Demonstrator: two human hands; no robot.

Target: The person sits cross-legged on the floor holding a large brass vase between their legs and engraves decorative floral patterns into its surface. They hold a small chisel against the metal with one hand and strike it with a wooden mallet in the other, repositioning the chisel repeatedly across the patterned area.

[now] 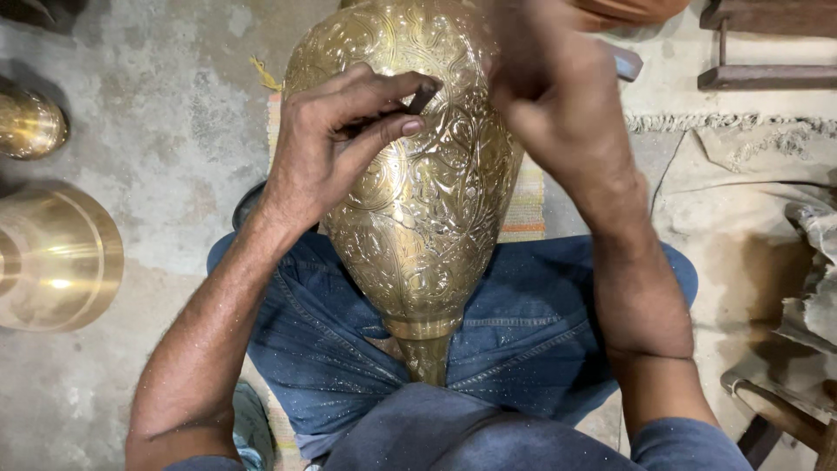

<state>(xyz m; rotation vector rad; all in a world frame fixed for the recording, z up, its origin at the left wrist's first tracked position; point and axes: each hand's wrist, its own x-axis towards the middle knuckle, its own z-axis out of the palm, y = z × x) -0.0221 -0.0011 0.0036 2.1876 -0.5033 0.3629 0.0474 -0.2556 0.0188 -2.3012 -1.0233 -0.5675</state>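
Seated person, head view, looking down on lap. Engraved brass vase (418, 201) lay centre frame across the blue-jeaned legs (523, 340), narrow neck pointing to bottom centre, wide body running up to top edge; surface covered w/ floral scrollwork. Left hand (336, 139) was centre-left of frame, resting on vase's upper body, fingers closed around a thin dark tool (417, 103) pinched betw. thumb and forefinger, tip touching the brass. Right hand (549, 87) was upper centre-right, raised just above vase shoulder, blurred; cannot tell whether fingers were spread or curled, or whether anything was held. Both forearms dusted w/ fine pale specks, same on jeans. Hands were near each other, not touching. Surroundings: bare concrete floor (174, 157) at left; small rounded brass piece (30, 122) at upper left edge; larger plain brass vessel (52, 257) at mid-left edge, both well apart from the vase. Striped woven mat (526, 205) showed under the vase, right of centre. Dark wooden frame (767, 52) at upper right corner. Pale crumpled cloth/sacking (750, 166) at right, fringed edge along its top. Part of a wooden stool or bench (785, 410) at lower right corner. Orange-brown rounded object (636, 9) at top edge right of centre, partly cut off; kind not determinable.
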